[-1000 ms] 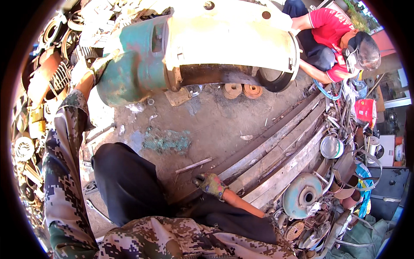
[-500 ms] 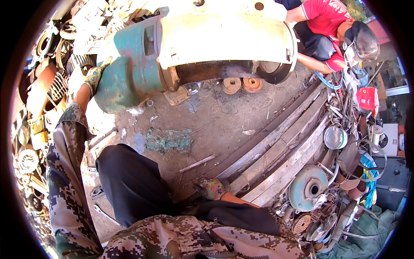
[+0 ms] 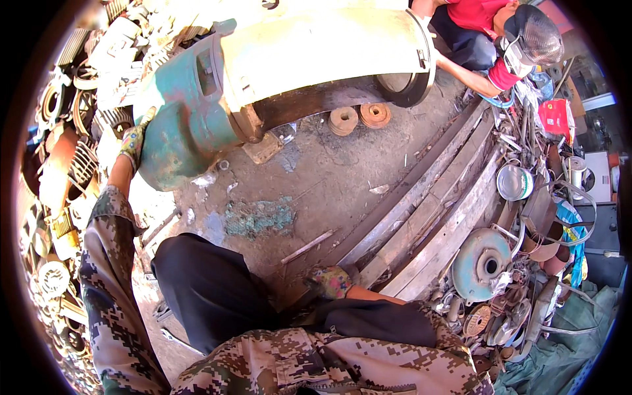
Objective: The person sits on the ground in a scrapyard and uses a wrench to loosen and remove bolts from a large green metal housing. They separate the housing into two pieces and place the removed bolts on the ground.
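Right up close, over the camouflage jacket (image 3: 276, 365) and beside the bent knee in black trousers (image 3: 210, 289), I see the person's right hand (image 3: 331, 282) in a flower-patterned glove, resting low and away from the work; its fingers look loosely curled, though I can't tell whether they close on anything. To its right lie long, dirty grey-brown bars (image 3: 421, 210), and beyond them a round blue-green metal disc (image 3: 480, 264) sits apart among scrap. Farther off, the left hand (image 3: 133, 143), gloved likewise, lies against the near-left end of a large cylindrical metal casing (image 3: 276, 72), green at that end and glaring cream along the rest; the hand touches it, but how firmly it grips I can't tell. The casing lies on its side across the ground, its long dark opening (image 3: 319, 105) facing this way, a pale brown ring (image 3: 343, 121) and a rusty orange ring (image 3: 374, 115) just below it on the dirt. By my reading the handling is only partly through: the green end section sits up against the cream shell, while the opening is uncovered. At the far right end crouches a co-worker in a red shirt (image 3: 480, 39), arms reaching toward the casing's rim, hands hidden from me.
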Available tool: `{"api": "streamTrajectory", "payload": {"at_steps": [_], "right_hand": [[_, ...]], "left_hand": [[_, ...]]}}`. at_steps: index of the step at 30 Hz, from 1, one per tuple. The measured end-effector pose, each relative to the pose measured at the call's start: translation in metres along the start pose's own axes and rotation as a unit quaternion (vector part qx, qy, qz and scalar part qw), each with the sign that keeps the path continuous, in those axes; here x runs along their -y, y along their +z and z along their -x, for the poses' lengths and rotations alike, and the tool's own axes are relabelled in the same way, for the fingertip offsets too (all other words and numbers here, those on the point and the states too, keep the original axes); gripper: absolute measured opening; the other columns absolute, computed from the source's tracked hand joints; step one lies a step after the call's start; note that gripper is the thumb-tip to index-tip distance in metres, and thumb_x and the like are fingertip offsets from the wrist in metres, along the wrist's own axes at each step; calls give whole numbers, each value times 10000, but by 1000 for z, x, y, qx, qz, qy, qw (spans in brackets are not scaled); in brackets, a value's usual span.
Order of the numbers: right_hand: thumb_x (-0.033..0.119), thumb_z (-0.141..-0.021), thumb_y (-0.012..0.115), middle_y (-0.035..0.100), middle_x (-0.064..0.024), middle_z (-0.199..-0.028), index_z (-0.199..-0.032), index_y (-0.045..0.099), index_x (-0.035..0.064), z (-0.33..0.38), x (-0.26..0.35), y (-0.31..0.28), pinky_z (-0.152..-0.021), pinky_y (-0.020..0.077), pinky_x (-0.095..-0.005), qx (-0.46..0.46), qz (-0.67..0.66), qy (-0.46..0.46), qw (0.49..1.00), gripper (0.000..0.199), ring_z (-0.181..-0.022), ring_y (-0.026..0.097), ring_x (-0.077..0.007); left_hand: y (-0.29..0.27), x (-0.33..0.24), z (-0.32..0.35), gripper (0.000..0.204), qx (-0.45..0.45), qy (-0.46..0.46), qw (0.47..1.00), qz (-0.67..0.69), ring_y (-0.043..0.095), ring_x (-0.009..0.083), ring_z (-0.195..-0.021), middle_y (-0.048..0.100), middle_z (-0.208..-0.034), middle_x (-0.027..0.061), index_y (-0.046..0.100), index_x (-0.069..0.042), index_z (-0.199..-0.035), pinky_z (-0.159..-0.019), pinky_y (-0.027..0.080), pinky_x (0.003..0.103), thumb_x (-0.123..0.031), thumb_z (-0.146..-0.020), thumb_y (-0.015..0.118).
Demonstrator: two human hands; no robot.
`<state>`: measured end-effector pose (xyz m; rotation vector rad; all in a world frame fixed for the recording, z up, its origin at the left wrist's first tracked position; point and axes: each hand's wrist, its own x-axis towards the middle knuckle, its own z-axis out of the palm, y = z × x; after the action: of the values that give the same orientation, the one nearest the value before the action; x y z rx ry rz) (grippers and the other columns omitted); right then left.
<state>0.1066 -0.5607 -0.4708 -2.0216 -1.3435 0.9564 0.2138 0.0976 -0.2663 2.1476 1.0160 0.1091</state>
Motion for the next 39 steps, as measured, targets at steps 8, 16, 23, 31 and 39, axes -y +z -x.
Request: {"api": "streamTrajectory", "payload": {"at_steps": [8,16,23,31,39], "right_hand": [[356,-946,586,701,-136,-1061,-1158,706,135,-2,5,-1,-842,562,-450,-2,-8,22,1000,329,-981,696,-340],[316,-981,556,729,-132,-1002,-1098,717,121,1,-7,15,-796,568,-460,-64,21,-37,997,278,-936,714,-342],[317,-974,562,726,-139,-983,-1083,715,132,-5,8,-6,-769,569,-474,2,34,26,999,264,-922,714,-348],[321,-972,560,716,-146,-987,-1096,721,134,-2,2,0,-785,564,-478,-35,9,1,999,276,-926,703,-359],[374,-987,533,720,-157,-942,-1145,731,157,-3,2,-1,-746,558,-482,-26,-5,9,1000,333,-880,704,-357]], "left_hand": [[17,-36,22,796,17,-105,990,92,671,263,-839,735,-1000,122,753,-8,-1085,-859,530,386,-757,-828,678],[23,-25,36,844,-45,-88,990,96,645,259,-928,723,-1055,120,704,22,-1211,-892,510,394,-731,-830,701],[24,-30,49,808,-73,-51,995,45,614,254,-852,712,-968,119,725,35,-1119,-846,507,402,-721,-835,705],[28,-43,63,822,-86,-51,994,32,617,257,-805,707,-896,147,738,69,-1041,-819,518,404,-725,-833,701],[28,-65,86,920,-197,2,965,-173,671,299,-916,729,-1045,193,711,89,-1156,-888,521,403,-767,-822,673]]}}
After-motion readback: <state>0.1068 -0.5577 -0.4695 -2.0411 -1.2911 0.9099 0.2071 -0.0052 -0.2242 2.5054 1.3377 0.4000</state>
